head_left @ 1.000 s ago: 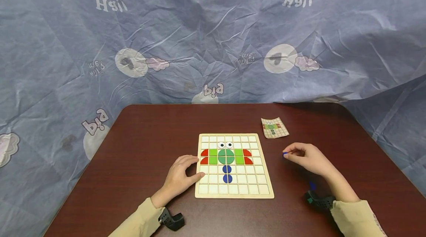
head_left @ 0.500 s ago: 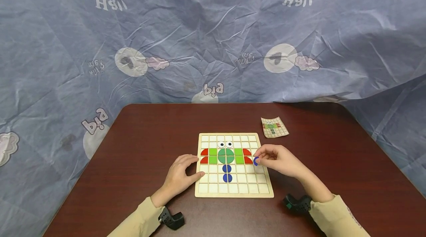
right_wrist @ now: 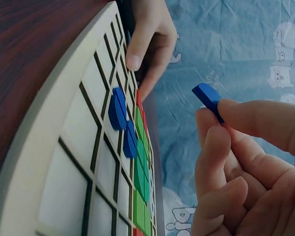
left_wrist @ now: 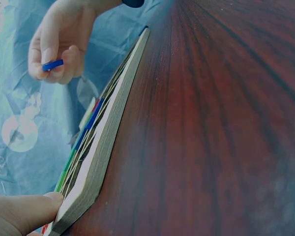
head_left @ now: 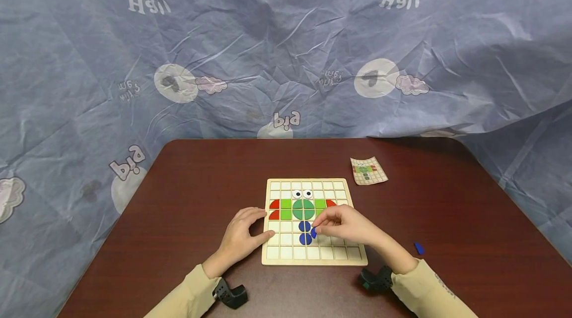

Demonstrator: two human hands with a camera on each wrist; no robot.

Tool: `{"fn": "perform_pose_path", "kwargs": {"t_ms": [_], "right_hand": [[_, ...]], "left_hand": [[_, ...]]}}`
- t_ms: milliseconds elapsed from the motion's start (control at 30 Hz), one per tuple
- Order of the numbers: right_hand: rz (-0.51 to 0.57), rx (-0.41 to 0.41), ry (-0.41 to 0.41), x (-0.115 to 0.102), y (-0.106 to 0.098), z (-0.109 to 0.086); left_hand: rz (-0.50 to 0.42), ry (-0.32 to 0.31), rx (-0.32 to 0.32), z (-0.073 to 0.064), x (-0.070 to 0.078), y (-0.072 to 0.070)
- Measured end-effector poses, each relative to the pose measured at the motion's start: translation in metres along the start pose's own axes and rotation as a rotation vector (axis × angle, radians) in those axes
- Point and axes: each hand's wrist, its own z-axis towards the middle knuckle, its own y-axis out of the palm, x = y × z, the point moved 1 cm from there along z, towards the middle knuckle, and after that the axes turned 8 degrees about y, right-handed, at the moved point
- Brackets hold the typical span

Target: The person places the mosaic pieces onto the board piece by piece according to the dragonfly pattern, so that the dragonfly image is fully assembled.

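A square wooden grid board (head_left: 286,254) lies on the table, bearing coloured tiles: googly-eye pieces, red quarter-rounds, light-green rectangles, a darker green circle and blue half-rounds (head_left: 305,238) below it. My right hand (head_left: 346,223) pinches a blue half-round piece (right_wrist: 207,101) between thumb and fingers. It is held above the board, apart from its surface, just right of the placed blue pieces. My left hand (head_left: 241,237) rests at the board's left edge, thumb (left_wrist: 37,209) on the rim and fingers reaching forward. The right hand covers part of the right-side tiles in the head view.
Another blue piece (head_left: 418,248) lies on the table right of the board, near the right forearm. A patterned paper card (head_left: 369,171) showing a similar grid figure lies beyond the board's far right corner. A printed cloth (head_left: 286,50) hangs behind the dark table (head_left: 214,169).
Pinching the blue piece, my right hand has moved left from beside the board to over its middle. The loose blue piece is visible again. The left hand has stayed put.
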Motion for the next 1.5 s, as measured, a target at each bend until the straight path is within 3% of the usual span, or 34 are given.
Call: {"fn": "perform_pose_path", "kwargs": {"t_ms": [300, 767, 1067, 1500], "right_hand": [[0.024, -0.096, 0.009, 0.000, 0.023, 0.007], [-0.051, -0.110, 0.026, 0.007, 0.039, 0.008], [-0.102, -0.108, 0.021, 0.004, 0.040, 0.007], [-0.208, -0.027, -0.030, 0.005, 0.041, 0.008]], "left_hand": [[0.006, 0.005, 0.002, 0.001, 0.001, 0.000], [0.019, -0.012, -0.010, 0.000, 0.000, 0.001], [0.014, -0.018, -0.011, 0.000, 0.000, 0.001], [0.018, -0.004, -0.002, 0.000, -0.001, 0.001]]}}
